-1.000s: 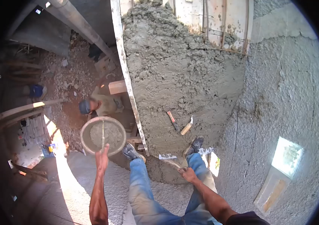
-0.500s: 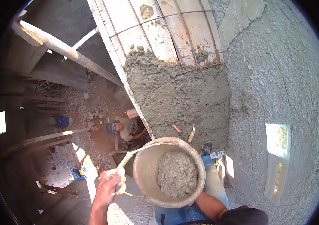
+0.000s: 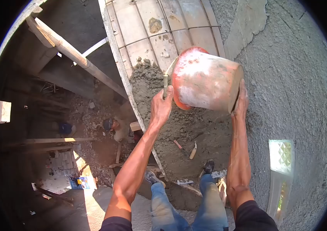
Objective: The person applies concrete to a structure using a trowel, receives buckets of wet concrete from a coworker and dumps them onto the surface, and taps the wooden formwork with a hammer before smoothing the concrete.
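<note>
A mortar-stained red bucket (image 3: 207, 81) is tipped on its side, its mouth turned to the left and its base to the right. The fingers of my left hand (image 3: 161, 107) close round its handle, near the rim. My right hand (image 3: 241, 101) presses against the base and supports it. What is inside the bucket is hidden from me. Below and left of it lies wet grey concrete (image 3: 148, 82), spread over the lower part of a boarded slope with rebar (image 3: 140, 35).
A red-handled tool (image 3: 178, 144) and a wooden-handled tool (image 3: 193, 150) lie on the concrete above my feet. A rough plastered wall (image 3: 286, 88) rises on the right. Left of the board edge (image 3: 129, 90) is a drop, with a person (image 3: 113, 126) below and wooden poles (image 3: 61, 42).
The bucket, upright with concrete showing inside half a second ago, has moved up and away over the slope and tipped over. My right hand has come into view at its base.
</note>
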Demonstrator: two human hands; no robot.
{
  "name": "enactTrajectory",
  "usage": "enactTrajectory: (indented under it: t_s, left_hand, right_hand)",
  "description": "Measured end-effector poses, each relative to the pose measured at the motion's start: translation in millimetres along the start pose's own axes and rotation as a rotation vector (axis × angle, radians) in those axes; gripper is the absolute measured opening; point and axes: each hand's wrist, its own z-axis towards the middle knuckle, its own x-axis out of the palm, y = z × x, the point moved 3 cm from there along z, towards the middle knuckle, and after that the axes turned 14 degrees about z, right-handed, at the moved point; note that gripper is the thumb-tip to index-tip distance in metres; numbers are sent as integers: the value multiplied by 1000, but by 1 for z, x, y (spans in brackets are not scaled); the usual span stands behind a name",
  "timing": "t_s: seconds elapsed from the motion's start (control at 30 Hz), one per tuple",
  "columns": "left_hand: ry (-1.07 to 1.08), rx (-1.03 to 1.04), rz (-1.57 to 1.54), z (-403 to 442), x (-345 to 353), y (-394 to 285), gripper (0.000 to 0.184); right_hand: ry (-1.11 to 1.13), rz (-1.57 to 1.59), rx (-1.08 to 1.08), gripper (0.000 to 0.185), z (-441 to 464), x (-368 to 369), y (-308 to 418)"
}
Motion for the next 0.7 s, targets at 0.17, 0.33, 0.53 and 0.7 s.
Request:
enactTrajectory:
  t_s: [0.17, 0.33, 0.53, 0.7]
  left_hand:
    - [-52, -150, -245, 133, 53, 92, 59]
    - [-4, -415, -365, 145, 108, 127, 45]
    - [17, -277, -458, 108, 120, 59, 49]
    - [-67, -165, -639, 110, 130, 7, 53]
  right_hand:
    - [74, -683, -209, 107, 112, 100, -43]
    - [140, -773, -112, 106, 135, 108, -68]
    - [289, -538, -346, 98, 138, 108, 11]
    - [343, -546, -523, 93, 125, 112, 61]
